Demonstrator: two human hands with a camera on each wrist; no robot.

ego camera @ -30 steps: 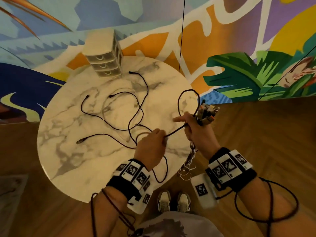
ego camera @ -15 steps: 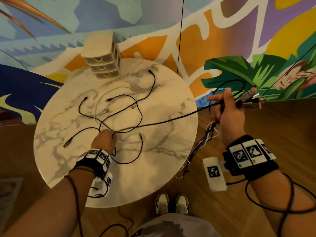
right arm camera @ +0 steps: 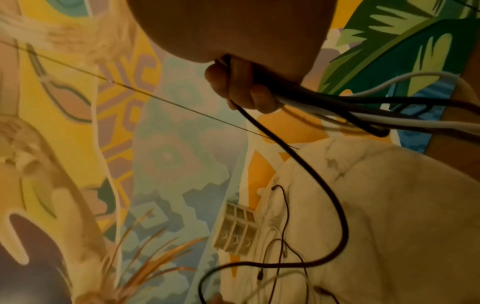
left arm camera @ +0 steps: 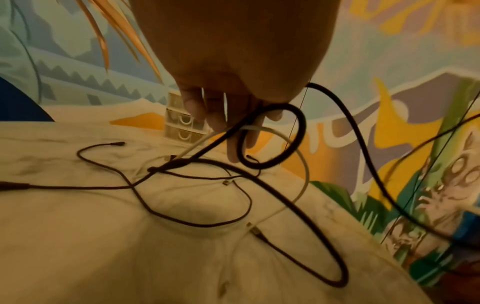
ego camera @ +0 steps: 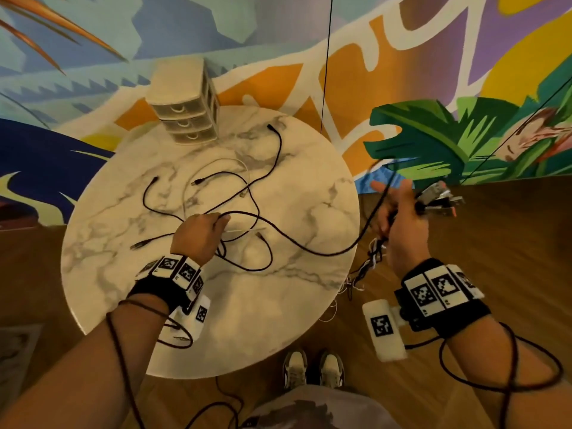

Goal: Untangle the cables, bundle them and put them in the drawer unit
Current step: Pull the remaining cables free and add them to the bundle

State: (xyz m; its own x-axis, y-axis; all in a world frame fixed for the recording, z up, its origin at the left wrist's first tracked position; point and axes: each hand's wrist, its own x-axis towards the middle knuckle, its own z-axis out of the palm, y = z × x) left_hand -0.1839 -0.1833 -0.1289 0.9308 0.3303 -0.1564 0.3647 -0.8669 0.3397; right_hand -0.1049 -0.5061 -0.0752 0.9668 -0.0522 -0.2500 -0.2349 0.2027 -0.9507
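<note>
Several black cables [ego camera: 247,193] and a white cable [ego camera: 216,164] lie tangled on the round marble table [ego camera: 278,305]. My left hand [ego camera: 221,219] is over the tangle's middle and pinches a black cable [left arm camera: 272,135], with a white cable [left arm camera: 293,148] running under the fingers [left arm camera: 221,123]. My right hand [ego camera: 393,209] is out past the table's right edge. It grips a bunch of black and white cables [right arm camera: 337,109], plugs [ego camera: 439,199] sticking out. One black cable [ego camera: 294,246] sags between both hands. The cream drawer unit [ego camera: 182,109] stands shut at the table's far edge.
A painted mural wall [ego camera: 402,57] rises right behind the table. Wooden floor [ego camera: 495,243] surrounds it, and my shoes [ego camera: 312,366] are at its near edge. A thin dark line [ego camera: 326,72] hangs down behind the table. Loose cable ends [ego camera: 368,264] dangle below my right hand.
My left hand has moved forward and to the right, into the middle of the tangle. The black cable between my hands was stretched taut and now sags. My right hand has barely moved.
</note>
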